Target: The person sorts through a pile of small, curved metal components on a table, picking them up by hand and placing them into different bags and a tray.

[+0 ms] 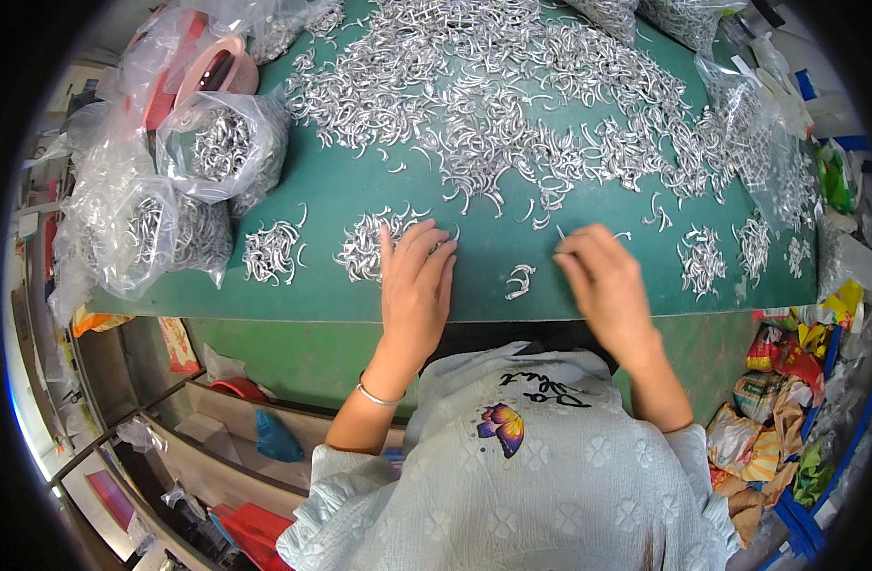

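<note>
Right hand (pixel 603 276): thumb and forefinger pinched together on a small silver metal piece (pixel 561 231), just above the green tabletop (pixel 341 186), right of centre near the front edge. Its visible end points away from the person, leaning slightly left; long axis runs roughly front to back. Rest of it is hidden by the fingertips, so its full shape can't be made out.

Left hand (pixel 417 271): loosely open, palm down, fingers long and slightly bent over the right side of a small pile of curved silver pieces (pixel 362 252). Hand covers part of that pile; can't tell whether it grips any.

Small cluster of curved pieces (pixel 521 282) between the hands, apart from both, ends pointing mixed ways. Large heap (pixel 503 86) beyond, cut off at the top edge; single pieces overlap, hard to separate. Clear plastic bag (pixel 222 143) at left, also holding silver pieces.
</note>
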The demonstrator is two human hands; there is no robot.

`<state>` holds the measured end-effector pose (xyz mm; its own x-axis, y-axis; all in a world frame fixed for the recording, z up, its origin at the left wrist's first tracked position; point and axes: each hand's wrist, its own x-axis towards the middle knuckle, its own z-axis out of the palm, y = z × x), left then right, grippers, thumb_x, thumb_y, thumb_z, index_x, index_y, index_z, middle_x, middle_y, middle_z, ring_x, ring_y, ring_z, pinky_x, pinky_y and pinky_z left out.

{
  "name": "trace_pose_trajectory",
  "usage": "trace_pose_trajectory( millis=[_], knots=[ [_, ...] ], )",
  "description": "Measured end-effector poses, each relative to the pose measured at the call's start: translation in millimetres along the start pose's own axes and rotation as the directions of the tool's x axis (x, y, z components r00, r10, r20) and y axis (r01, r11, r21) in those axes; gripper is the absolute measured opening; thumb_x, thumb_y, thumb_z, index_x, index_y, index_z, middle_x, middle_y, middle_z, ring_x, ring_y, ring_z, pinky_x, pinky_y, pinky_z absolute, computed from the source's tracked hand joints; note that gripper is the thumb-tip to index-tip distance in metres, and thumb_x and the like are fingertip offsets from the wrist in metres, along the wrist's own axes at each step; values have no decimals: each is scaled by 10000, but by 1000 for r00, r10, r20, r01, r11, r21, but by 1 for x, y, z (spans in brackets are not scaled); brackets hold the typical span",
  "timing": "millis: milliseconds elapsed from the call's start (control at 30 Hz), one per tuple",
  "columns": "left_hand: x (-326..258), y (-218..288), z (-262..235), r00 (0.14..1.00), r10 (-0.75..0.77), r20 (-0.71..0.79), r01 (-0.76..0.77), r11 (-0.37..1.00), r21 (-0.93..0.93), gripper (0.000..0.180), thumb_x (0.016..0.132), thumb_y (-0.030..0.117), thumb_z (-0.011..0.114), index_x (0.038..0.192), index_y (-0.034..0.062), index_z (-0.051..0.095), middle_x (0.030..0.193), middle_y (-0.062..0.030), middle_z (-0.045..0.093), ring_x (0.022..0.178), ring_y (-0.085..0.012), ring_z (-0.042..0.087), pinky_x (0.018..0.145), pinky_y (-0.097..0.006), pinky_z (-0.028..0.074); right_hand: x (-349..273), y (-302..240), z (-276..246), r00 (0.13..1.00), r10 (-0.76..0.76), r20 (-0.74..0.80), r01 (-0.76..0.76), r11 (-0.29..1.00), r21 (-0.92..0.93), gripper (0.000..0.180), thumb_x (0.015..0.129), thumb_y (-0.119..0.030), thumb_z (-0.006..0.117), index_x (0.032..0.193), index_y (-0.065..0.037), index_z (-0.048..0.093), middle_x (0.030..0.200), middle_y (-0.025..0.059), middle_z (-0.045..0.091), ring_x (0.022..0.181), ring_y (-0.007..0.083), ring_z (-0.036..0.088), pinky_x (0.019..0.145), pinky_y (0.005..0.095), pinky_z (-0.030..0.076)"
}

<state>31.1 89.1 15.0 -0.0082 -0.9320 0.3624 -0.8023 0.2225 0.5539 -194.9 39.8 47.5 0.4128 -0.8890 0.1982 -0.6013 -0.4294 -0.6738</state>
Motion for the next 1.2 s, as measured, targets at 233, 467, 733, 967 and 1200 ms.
trace_pose_trajectory(
  millis=[233,467,733,967,1200],
  knots=[
    [0,6,-5,983,-114,-146,100,990,-99,291,845,-92,576,1102,31,640,1160,-131,618,1194,-314,555,1126,-567,239,44,-29,65,977,-199,75,185,970,158,161,797,18,588,957,-1,596,948,131,582,883,333,605,736,399,514],
    [4,13,8,996,-5,90,3,1000,17,269,817,1,680,1081,33,639,1124,-97,597,1187,-317,543,1100,-629,247,37,14,1,980,-185,70,197,954,-227,210,747,-58,719,947,-51,654,1057,87,559,963,286,506,815,402,419],
    [2,5,2,999,-40,-21,39,999,-34,254,839,7,658,1090,12,621,1155,-118,574,1195,-327,529,1095,-636,244,41,-10,49,920,-290,264,299,954,5,178,753,-92,718,899,-54,625,1046,96,562,970,281,515,808,412,409],
    [4,12,9,996,-7,94,9,1000,-17,231,809,12,694,1028,57,635,1124,-98,573,1200,-316,529,1120,-633,175,65,11,23,951,-286,119,302,942,-149,331,747,-121,747,1056,-85,633,1189,71,570,1186,295,496,974,446,383],
    [-1,1,4,998,-32,45,31,999,15,178,811,-21,672,975,38,634,1097,-108,564,1162,-318,543,1106,-644,224,57,55,-11,953,-288,97,303,879,-369,238,772,-65,708,991,-95,619,1239,78,556,1225,334,477,1004,468,350]
  ],
)
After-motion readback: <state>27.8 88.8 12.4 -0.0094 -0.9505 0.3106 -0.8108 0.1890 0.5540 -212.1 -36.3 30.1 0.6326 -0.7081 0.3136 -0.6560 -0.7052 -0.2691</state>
